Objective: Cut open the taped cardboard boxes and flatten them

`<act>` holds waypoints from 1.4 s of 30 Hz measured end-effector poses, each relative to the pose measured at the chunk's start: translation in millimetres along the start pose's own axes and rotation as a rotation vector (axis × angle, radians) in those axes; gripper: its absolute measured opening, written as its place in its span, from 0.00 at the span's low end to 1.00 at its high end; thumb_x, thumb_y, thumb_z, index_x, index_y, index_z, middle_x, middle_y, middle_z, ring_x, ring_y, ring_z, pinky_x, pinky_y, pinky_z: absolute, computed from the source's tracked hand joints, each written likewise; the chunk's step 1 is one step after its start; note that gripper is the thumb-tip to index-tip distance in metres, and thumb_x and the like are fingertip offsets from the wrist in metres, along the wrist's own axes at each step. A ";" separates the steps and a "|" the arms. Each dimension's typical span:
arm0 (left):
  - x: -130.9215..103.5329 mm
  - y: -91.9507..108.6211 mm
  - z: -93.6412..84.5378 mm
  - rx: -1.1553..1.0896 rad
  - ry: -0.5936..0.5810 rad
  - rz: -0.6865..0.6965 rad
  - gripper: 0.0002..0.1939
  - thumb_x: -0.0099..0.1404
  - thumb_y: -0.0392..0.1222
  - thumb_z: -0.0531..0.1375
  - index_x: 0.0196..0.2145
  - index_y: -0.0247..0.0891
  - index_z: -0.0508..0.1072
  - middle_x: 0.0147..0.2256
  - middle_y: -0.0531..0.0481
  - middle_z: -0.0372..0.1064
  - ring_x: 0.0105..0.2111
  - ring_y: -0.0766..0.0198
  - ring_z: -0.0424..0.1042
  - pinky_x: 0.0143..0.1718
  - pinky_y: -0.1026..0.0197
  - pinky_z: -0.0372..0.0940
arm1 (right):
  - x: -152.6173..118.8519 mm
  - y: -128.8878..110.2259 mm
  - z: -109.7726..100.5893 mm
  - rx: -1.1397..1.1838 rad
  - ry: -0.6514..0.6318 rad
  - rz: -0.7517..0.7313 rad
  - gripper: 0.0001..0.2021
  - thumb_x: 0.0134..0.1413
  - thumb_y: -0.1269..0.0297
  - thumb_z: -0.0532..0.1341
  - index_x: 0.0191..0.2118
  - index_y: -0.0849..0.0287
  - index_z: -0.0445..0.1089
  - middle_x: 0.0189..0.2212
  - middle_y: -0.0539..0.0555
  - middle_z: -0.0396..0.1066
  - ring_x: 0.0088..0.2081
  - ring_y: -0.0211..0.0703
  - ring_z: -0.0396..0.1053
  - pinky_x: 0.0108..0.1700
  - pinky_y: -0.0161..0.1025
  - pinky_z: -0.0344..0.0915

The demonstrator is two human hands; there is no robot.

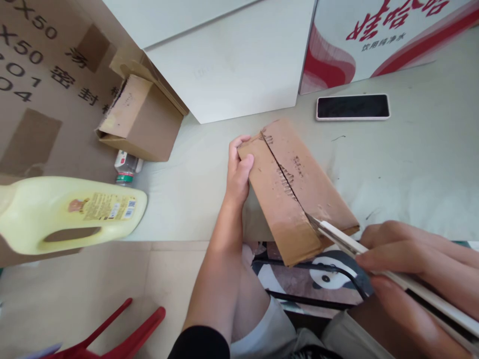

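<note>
A brown cardboard box [269,184] lies tilted at the table's front edge, its near end sticking out past it. Torn, ridged cardboard shows along the dark seam that runs down its top. My left hand [239,167] grips the box's far left corner, thumb on top and fingers round the side. In my right hand [404,254] is a white utility knife [342,237], held with the fingers wrapped round its handle. The blade tip meets the seam near the box's near end; how deep it sits I cannot tell.
A phone [353,107] lies at the back right before a red-and-white carton [374,45]. White boxes [239,65] stand behind. An open cardboard box [149,114], a small bottle [125,167] and a yellow jug [75,214] are at left. Red bars [123,334] show below.
</note>
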State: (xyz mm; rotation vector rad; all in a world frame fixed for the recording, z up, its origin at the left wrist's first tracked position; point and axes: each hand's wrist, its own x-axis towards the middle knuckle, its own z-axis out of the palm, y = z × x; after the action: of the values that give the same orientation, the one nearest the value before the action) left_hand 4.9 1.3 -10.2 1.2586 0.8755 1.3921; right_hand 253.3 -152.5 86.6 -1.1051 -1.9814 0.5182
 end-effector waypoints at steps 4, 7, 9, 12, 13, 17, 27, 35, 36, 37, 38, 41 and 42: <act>-0.3 0.2 1.3 -0.007 0.009 0.009 0.30 0.59 0.64 0.67 0.51 0.48 0.67 0.44 0.49 0.71 0.40 0.60 0.73 0.42 0.59 0.70 | 2.7 4.0 -4.6 0.060 -0.131 -0.054 0.11 0.56 0.76 0.56 0.41 0.52 0.66 0.26 0.50 0.71 0.24 0.35 0.70 0.22 0.32 0.68; -0.4 0.2 1.3 -0.004 0.005 0.012 0.30 0.59 0.64 0.67 0.51 0.48 0.67 0.44 0.49 0.71 0.40 0.60 0.74 0.42 0.59 0.71 | 3.3 4.8 -3.1 0.057 -0.123 -0.037 0.10 0.57 0.76 0.56 0.40 0.52 0.66 0.26 0.50 0.70 0.24 0.35 0.69 0.22 0.32 0.67; -0.4 0.3 1.1 -0.005 0.004 0.013 0.30 0.58 0.64 0.67 0.52 0.47 0.67 0.44 0.49 0.72 0.40 0.60 0.74 0.42 0.58 0.71 | 2.4 3.7 0.8 0.055 -0.077 -0.019 0.10 0.57 0.75 0.56 0.40 0.52 0.66 0.25 0.50 0.71 0.24 0.35 0.69 0.21 0.32 0.66; -0.4 0.8 1.3 -0.002 0.015 0.007 0.31 0.58 0.65 0.68 0.51 0.47 0.68 0.44 0.48 0.72 0.41 0.60 0.75 0.43 0.58 0.72 | 0.4 1.0 6.6 0.050 -0.011 -0.004 0.09 0.58 0.74 0.55 0.38 0.51 0.67 0.24 0.50 0.70 0.23 0.35 0.68 0.20 0.32 0.65; -0.4 1.1 1.5 -0.002 0.018 0.004 0.31 0.57 0.65 0.68 0.51 0.47 0.68 0.44 0.48 0.72 0.41 0.59 0.75 0.43 0.57 0.72 | 0.0 0.2 7.7 0.044 -0.014 -0.003 0.09 0.57 0.74 0.55 0.38 0.51 0.67 0.24 0.50 0.70 0.23 0.34 0.68 0.20 0.32 0.65; -0.9 1.9 2.5 -0.004 0.021 -0.005 0.31 0.57 0.65 0.68 0.51 0.47 0.67 0.44 0.49 0.71 0.42 0.59 0.74 0.44 0.57 0.71 | 1.5 -1.5 7.9 0.037 0.017 -0.007 0.10 0.56 0.75 0.55 0.38 0.52 0.67 0.24 0.50 0.71 0.22 0.35 0.69 0.20 0.33 0.65; -0.9 0.6 1.2 0.024 -0.012 0.001 0.30 0.60 0.66 0.65 0.52 0.48 0.65 0.46 0.48 0.70 0.45 0.57 0.74 0.48 0.54 0.70 | 7.0 4.7 0.8 0.020 -0.098 -0.057 0.11 0.55 0.76 0.56 0.40 0.51 0.66 0.25 0.50 0.72 0.24 0.36 0.72 0.22 0.32 0.69; -0.8 0.0 2.6 0.007 0.006 -0.002 0.30 0.59 0.65 0.66 0.52 0.48 0.65 0.46 0.48 0.71 0.43 0.58 0.74 0.46 0.56 0.70 | 3.1 4.9 -2.0 0.056 -0.104 -0.024 0.11 0.57 0.76 0.57 0.40 0.52 0.67 0.27 0.51 0.71 0.25 0.39 0.71 0.22 0.35 0.68; -1.0 0.2 2.8 0.007 0.011 -0.003 0.30 0.59 0.65 0.66 0.52 0.48 0.66 0.46 0.48 0.71 0.43 0.58 0.74 0.46 0.56 0.70 | 2.9 4.8 -1.4 0.058 -0.092 -0.016 0.10 0.57 0.76 0.57 0.40 0.52 0.67 0.27 0.51 0.71 0.25 0.39 0.71 0.22 0.35 0.68; -1.2 0.5 3.1 0.005 0.017 -0.003 0.31 0.58 0.65 0.66 0.52 0.48 0.66 0.46 0.48 0.71 0.43 0.58 0.74 0.45 0.56 0.70 | 2.7 4.9 -0.8 0.061 -0.096 -0.011 0.10 0.57 0.76 0.57 0.40 0.52 0.67 0.27 0.51 0.70 0.26 0.39 0.71 0.23 0.35 0.68; -1.3 0.9 3.4 0.004 0.023 -0.004 0.31 0.58 0.65 0.67 0.52 0.48 0.66 0.45 0.48 0.71 0.43 0.58 0.74 0.45 0.56 0.70 | 2.5 5.1 -0.3 0.065 -0.099 -0.011 0.10 0.57 0.76 0.56 0.40 0.52 0.67 0.27 0.51 0.70 0.26 0.39 0.71 0.23 0.35 0.68; -1.8 2.1 4.0 0.012 0.034 -0.016 0.32 0.57 0.66 0.67 0.51 0.48 0.66 0.45 0.48 0.70 0.42 0.58 0.73 0.44 0.56 0.70 | 2.4 6.7 -0.6 0.074 -0.101 -0.017 0.11 0.57 0.76 0.56 0.40 0.53 0.67 0.27 0.51 0.70 0.26 0.37 0.71 0.23 0.34 0.68; -1.9 2.4 4.2 0.019 0.031 -0.020 0.31 0.58 0.66 0.66 0.52 0.48 0.66 0.44 0.48 0.70 0.42 0.58 0.73 0.45 0.56 0.70 | 2.5 7.4 -1.1 0.073 -0.119 -0.031 0.11 0.57 0.77 0.56 0.41 0.53 0.67 0.27 0.51 0.70 0.26 0.37 0.71 0.24 0.34 0.68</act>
State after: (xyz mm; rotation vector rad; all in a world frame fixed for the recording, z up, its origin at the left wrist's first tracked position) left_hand 8.3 -1.6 -7.6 1.2424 0.9222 1.3943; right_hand 257.3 -146.4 83.4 -1.0173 -2.0621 0.6482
